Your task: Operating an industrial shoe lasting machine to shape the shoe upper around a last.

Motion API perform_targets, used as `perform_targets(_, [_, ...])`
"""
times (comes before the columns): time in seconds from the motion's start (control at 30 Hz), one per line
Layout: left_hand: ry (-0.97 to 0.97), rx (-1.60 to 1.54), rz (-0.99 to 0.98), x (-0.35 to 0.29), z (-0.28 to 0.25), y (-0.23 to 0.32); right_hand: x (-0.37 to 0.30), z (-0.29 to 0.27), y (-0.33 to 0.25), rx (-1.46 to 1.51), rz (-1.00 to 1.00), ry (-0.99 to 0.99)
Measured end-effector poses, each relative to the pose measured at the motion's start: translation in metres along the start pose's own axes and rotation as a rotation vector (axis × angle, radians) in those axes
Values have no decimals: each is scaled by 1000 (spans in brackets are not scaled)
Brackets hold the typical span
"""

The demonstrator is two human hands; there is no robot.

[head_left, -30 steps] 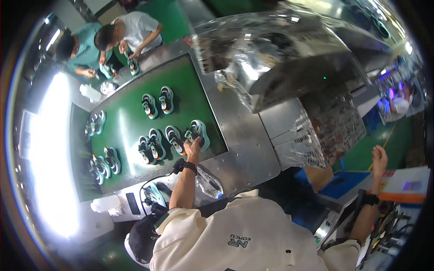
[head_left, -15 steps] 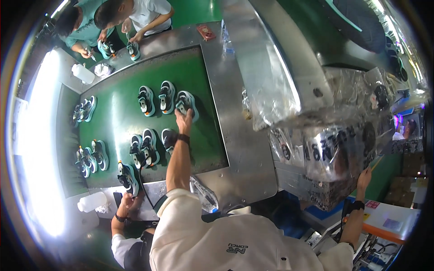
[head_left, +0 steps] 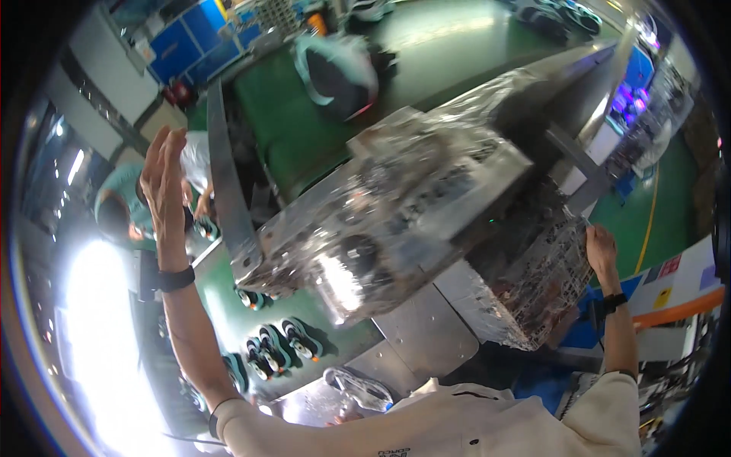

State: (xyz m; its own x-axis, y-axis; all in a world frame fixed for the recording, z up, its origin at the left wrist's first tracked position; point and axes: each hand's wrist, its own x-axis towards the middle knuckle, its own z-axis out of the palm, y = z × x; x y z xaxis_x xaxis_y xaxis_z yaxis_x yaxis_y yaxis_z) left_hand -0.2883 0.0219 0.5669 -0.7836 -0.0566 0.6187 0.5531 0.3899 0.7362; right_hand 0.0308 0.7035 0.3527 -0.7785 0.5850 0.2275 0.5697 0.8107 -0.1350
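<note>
My left hand is raised at the left with its fingers stretched out, empty, to the left of a grey metal frame. My right hand is beside the right edge of a plastic-wrapped box; its fingers are curled, and what they grip, if anything, is hidden. Below the frame, several black-and-white sneakers with pale teal soles, among them one sneaker, stand on a lower green belt. Higher up, a large pale sneaker, blurred, is on an upper green surface.
A clear-plastic-covered metal housing spans the middle. A steel tabletop lies below it, with a clear plastic bundle nearby. Another person works at the left. A white-and-orange machine stands at the right.
The view has turned and tilted up toward the housing. My left hand has let go of a sneaker on the lower belt and risen, opened. My right hand remains beside the wrapped box.
</note>
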Motion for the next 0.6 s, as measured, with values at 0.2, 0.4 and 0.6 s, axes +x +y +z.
perform_targets(0.2, [-442, 352, -138, 4, 122, 155, 6, -5, -33, 396, -13, 171])
perform_targets(0.4, [-525, 287, -212, 8, 186, 158, -5, -12, -22, 569, 71, 225])
perform_targets(0.6, [-200, 30, -190, 28, 135, 147, -3, 0, -21, 744, -37, 376])
